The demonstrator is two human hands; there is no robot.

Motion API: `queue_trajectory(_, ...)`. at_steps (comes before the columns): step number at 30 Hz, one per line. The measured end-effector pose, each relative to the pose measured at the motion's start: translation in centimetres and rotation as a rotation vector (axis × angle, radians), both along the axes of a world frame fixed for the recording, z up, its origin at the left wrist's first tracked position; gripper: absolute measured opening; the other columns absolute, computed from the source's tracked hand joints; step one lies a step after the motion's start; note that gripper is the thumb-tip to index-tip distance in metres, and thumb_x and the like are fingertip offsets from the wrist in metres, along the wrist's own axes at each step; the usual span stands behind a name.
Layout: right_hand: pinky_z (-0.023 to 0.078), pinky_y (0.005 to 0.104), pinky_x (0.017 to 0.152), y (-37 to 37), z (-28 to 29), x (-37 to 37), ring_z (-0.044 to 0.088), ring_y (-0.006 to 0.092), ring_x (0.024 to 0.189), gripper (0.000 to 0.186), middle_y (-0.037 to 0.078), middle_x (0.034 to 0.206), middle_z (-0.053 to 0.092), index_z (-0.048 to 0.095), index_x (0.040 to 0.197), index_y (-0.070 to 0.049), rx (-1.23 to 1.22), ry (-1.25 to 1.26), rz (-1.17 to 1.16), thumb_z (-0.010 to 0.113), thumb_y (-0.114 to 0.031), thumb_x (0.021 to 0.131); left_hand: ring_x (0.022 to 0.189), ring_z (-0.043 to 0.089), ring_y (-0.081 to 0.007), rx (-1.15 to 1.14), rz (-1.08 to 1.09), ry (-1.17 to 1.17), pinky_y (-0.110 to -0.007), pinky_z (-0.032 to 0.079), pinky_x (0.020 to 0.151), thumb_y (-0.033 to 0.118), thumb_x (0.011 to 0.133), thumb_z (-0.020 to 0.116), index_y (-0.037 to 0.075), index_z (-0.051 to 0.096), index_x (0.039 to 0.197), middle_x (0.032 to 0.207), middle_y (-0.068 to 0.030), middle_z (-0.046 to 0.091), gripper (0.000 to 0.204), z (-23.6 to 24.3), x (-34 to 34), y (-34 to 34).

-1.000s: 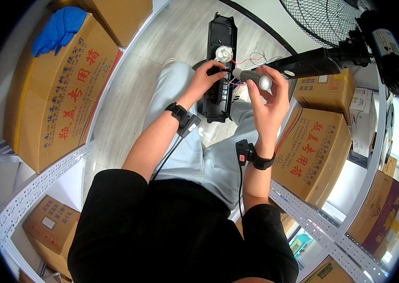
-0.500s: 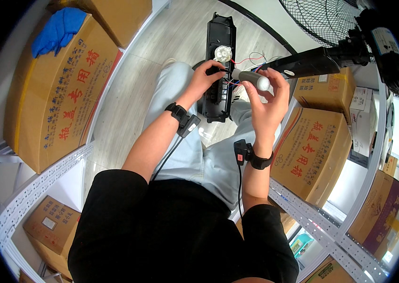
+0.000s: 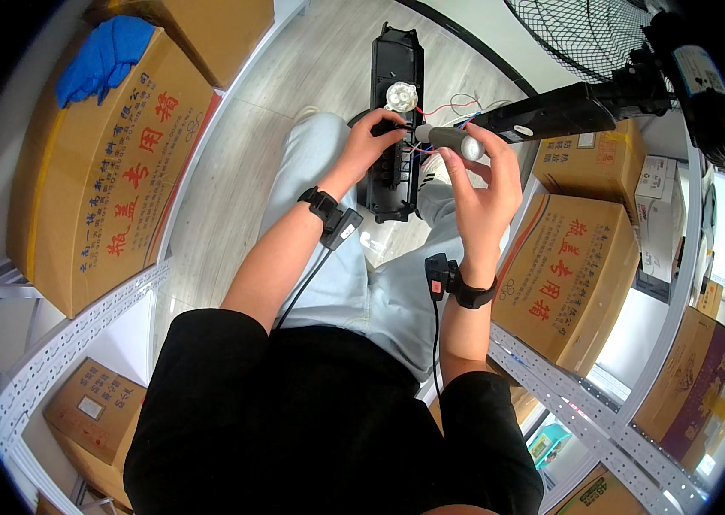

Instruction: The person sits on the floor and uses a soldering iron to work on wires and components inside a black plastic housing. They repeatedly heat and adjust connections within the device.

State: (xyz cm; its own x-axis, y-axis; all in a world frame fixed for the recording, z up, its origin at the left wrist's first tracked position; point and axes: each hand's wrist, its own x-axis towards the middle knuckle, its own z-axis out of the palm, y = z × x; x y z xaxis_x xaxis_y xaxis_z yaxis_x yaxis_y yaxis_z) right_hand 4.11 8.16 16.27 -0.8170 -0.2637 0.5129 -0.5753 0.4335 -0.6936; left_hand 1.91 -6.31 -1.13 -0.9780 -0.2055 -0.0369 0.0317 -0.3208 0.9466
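Note:
A long black plastic housing point(image 3: 392, 193) stretches away from me between my knees, its inside facing up. A round whitish motor-like part point(image 3: 401, 97) sits in its far half, with thin red and blue wires trailing right. My right hand point(image 3: 491, 180) has its fingers around the rear of a grey cylindrical electric screwdriver point(image 3: 447, 138), whose front end points left at the housing. Beside that front end, my left hand point(image 3: 368, 143) is closed in a pinch over the housing. What its fingertips grip, near a small black piece, is too small to make out.
A black fan with a wire cage point(image 3: 590, 39) and a dark arm point(image 3: 551, 112) stands at the upper right. Cardboard boxes point(image 3: 122, 172) fill shelves on both sides; a blue cloth point(image 3: 108, 58) lies on the left one. White perforated shelf beams point(image 3: 79, 330) flank me.
The screwdriver's rear end has shifted slightly left and away, and my right fingers have moved a little along with it. My left hand stays nearly where it was.

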Motion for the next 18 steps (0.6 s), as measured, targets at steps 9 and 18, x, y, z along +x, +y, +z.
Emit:
queue_trajectory(9,0.060,0.0286,0.073,-0.1,0.2,0.0,0.065,0.0203,0.100,0.039,0.012,0.118,0.063,0.067,0.114,-0.006,-0.037,0.011,-0.012,0.079,-0.001,0.077,0.097,0.059,-0.0120,-0.033,0.003,0.006,-0.027,0.046,0.087,0.008,0.086,0.071,0.006,0.065,0.103,0.101,-0.0020,0.066,0.019,0.3,0.1,0.0)
queue_trajectory(18,0.058,0.0294,0.074,0.4,0.3,-0.1,0.066,0.0200,0.100,0.033,0.012,0.118,0.064,0.069,0.112,-0.006,0.030,0.006,0.114,0.074,0.003,0.080,0.098,0.059,-0.0119,-0.005,0.007,0.035,-0.027,0.046,0.087,0.009,0.086,0.072,0.007,0.065,0.102,0.101,-0.0016,0.065,0.018,-0.5,-0.1,0.0)
